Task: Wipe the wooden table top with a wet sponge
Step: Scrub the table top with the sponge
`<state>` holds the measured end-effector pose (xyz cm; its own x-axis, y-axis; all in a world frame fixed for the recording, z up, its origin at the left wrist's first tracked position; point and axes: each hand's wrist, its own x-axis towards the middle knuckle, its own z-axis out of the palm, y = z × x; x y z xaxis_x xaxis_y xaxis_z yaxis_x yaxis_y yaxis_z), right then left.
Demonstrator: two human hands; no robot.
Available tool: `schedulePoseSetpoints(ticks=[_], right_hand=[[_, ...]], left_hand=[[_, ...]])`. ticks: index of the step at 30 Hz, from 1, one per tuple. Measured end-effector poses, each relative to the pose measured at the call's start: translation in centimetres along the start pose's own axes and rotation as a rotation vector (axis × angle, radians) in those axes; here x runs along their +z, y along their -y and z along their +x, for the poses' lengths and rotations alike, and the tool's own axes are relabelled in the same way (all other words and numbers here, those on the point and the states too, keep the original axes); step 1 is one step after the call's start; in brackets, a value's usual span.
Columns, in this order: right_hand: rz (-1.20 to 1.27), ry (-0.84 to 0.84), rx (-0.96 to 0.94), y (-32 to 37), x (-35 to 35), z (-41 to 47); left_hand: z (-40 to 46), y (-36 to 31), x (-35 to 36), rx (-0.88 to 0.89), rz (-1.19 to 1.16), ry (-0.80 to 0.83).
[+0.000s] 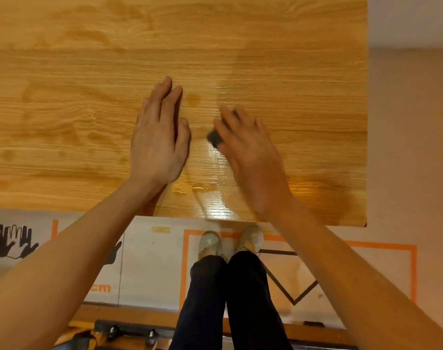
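Observation:
The wooden table top (89,72) fills the upper part of the head view, with darker damp patches and a shiny wet streak near its front edge. My left hand (159,137) lies flat on the wood near the middle, fingers straight and pointing away from me. Just to its right, my right hand (248,147) is blurred and presses on a dark sponge (214,138). Only a corner of the sponge shows under the fingers; the rest is hidden by the hand.
The table's right edge (367,109) borders a pale floor. Below the front edge are my dark trousers and light shoes (230,242) on a white mat with orange lines (382,245). A dark metal object (129,332) lies at the bottom left.

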<state>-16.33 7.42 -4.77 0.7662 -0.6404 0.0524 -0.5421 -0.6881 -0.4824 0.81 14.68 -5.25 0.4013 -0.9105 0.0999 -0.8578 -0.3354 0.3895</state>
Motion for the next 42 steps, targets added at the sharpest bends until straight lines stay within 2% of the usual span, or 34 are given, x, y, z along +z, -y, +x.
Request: schedulePoseSetpoints(ticks=[2, 4, 10, 12, 16, 18, 23, 25, 27, 31, 33, 39, 42], right_hand=[[0.030, -0.094, 0.093, 0.1, 0.2, 3.5], [0.022, -0.136, 0.102, 0.7, 0.8, 2.7], [0.099, -0.040, -0.046, 3.4, 1.8, -10.4], [0.107, 0.004, -0.053, 2.2, 1.0, -8.5], [0.086, -0.153, 0.203, -1.7, -1.3, 0.4], [0.096, -0.188, 0.250, -2.1, -1.4, 1.3], [0.090, -0.115, 0.179, 2.0, -0.3, -10.6], [0.104, -0.073, 0.139, 1.9, -0.6, -12.4], [0.108, -0.093, 0.147, 0.0, -1.4, -9.7], [0.128, -0.200, 0.319, -4.8, -3.4, -0.8], [0.124, -0.217, 0.328, -5.2, -3.4, -0.2], [0.088, -0.228, 0.312, 0.0, -1.8, -14.7], [0.138, -0.188, 0.275, -1.2, -2.4, -14.8]], left_hand=[[0.0, 0.0, 0.0, 0.002, -0.007, -0.002], [-0.1, 0.1, 0.0, 0.008, -0.012, -0.007], [-0.1, 0.2, 0.1, 0.011, -0.032, -0.025], [0.0, 0.1, 0.1, 0.010, -0.028, -0.026], [-0.1, 0.2, 0.1, 0.009, -0.037, -0.029], [-0.1, 0.3, 0.1, 0.014, -0.034, -0.030], [-0.2, 0.3, 0.1, 0.034, -0.034, -0.020], [-0.2, 0.4, 0.2, 0.045, -0.025, -0.019], [-0.1, 0.4, 0.3, 0.047, -0.025, -0.013], [-0.2, 0.5, 0.3, 0.040, -0.023, -0.018], [-0.2, 0.5, 0.3, 0.037, -0.026, -0.018], [-0.1, 0.5, 0.4, 0.042, -0.035, -0.027], [0.0, 0.7, 0.5, 0.053, -0.051, -0.024]])
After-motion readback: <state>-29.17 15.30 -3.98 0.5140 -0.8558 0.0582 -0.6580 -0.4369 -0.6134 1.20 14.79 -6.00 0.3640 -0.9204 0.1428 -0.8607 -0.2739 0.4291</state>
